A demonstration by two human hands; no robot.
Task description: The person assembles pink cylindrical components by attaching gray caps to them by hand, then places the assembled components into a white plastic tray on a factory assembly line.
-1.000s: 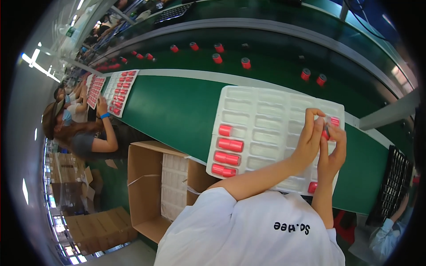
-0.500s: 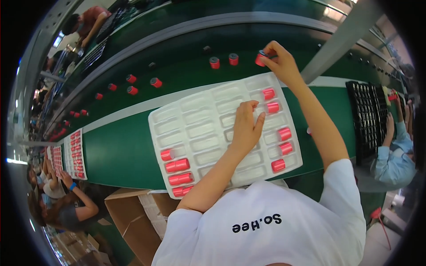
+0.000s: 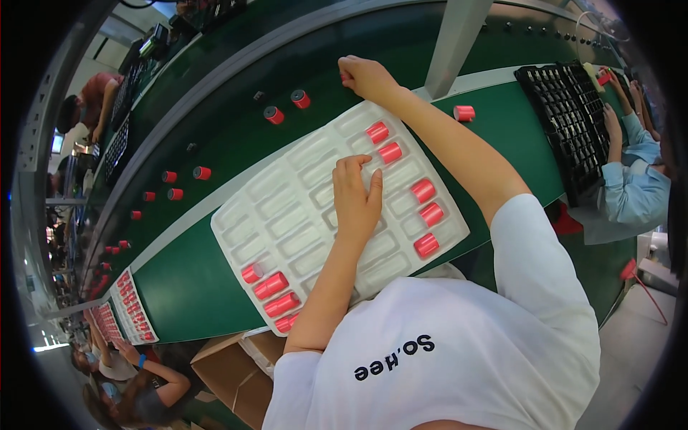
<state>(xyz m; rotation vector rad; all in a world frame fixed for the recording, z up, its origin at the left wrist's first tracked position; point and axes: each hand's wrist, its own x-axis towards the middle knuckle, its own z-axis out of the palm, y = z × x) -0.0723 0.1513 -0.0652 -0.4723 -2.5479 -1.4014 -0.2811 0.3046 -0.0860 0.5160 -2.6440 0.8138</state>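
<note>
Got R hand (image 3: 367,75) closed just past white tray's (image 3: 301,242) far edge, above dark green belt (image 3: 240,132), w/ a sliver of red peeking out: prob. a red cylinder (image 3: 345,79), mostly hidden, so can't tell exact hold. Got L hand (image 3: 355,197) over tray's middle w/ fingers part-curled, thumb spread, nothing seen in it; can't tell if touching.

Would judge cylinder light, stiff, smooth, slightly slippery, apt to roll on its side. Best pinched round the sides, thumb opp. fingers, clear of the dark end. Would guess tray thin & bendy; best held by two opp. rims.

Find seated cylinders (image 3: 423,190) in tray's R column, more in L column toward near corner. See lone cylinder (image 3: 464,113) lying R of tray on green tabletop (image 3: 502,154), prob. slick; also upright cylinders (image 3: 300,99) on belt beyond tray's far edge.

Farther out: metal post (image 3: 455,46) past tray's far R corner; well R of tray, black slotted rack (image 3: 548,136) & co-worker in light blue (image 3: 631,193); cardboard box (image 3: 226,369) below tray's near L corner; well L of tray, another loaded tray (image 3: 145,309).
</note>
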